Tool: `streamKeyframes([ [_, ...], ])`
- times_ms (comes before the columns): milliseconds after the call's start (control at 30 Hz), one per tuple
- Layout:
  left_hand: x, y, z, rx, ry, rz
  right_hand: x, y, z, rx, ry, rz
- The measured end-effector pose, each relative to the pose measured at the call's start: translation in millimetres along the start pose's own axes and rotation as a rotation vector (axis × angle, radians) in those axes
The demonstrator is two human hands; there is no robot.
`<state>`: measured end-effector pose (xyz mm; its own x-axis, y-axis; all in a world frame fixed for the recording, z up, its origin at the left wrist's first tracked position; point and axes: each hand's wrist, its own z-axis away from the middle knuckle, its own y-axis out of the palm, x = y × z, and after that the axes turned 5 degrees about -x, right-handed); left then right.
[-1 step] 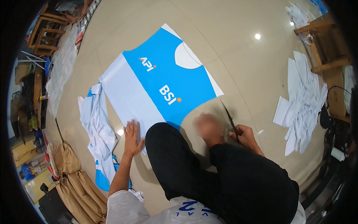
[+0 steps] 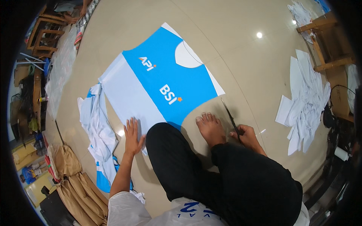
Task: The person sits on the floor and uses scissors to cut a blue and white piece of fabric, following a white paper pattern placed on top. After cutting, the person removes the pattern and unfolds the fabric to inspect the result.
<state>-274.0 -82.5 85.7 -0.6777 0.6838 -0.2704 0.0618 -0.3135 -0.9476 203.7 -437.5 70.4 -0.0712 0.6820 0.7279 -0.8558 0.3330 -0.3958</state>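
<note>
A cut fabric panel, bright blue and pale blue with printed logos and a white neck piece, lies spread on the tiled floor before me. My left hand rests fingers apart on the pale section's lower edge. My right hand grips black-handled scissors, their blades pointing toward the panel's right corner. My bare foot is between the scissors and my black-trousered knee, which covers part of the panel. A crumpled white and blue garment lies left of the panel.
White cut pieces are heaped at the right, near a wooden frame. Clear plastic sheeting, brown fabric and wooden frames line the left. Another person's hands show at top left; a blue-shirted person is at lower left.
The whole view has shifted very slightly. My hands, scissors and the panel hold much the same places; my foot, blurred before, now shows clearly.
</note>
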Motion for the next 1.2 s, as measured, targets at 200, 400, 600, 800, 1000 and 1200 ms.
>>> streamKeyframes([
  [200, -78, -18, -144, -0.278, 0.173, 0.233, 11, 3, 10, 0.089, 0.173, -0.192],
  [400, -195, 6, -239, -0.030, 0.650, 0.254, 13, 12, 11, 0.099, 0.224, -0.293],
  [600, -206, 66, -281, -0.409, 0.165, 0.030, 29, 19, -5, 0.134, 0.262, -0.345],
  [800, -214, 97, -286, -0.505, -0.110, 0.009, 30, 21, -15, 0.177, 0.306, -0.394],
  [1000, -213, 101, -288, -0.569, -0.088, 0.008, 42, 23, -28, 0.151, 0.293, -0.387],
  [1200, -210, 100, -285, -0.699, -0.065, -0.110, 53, 29, -31, 0.138, 0.276, -0.314],
])
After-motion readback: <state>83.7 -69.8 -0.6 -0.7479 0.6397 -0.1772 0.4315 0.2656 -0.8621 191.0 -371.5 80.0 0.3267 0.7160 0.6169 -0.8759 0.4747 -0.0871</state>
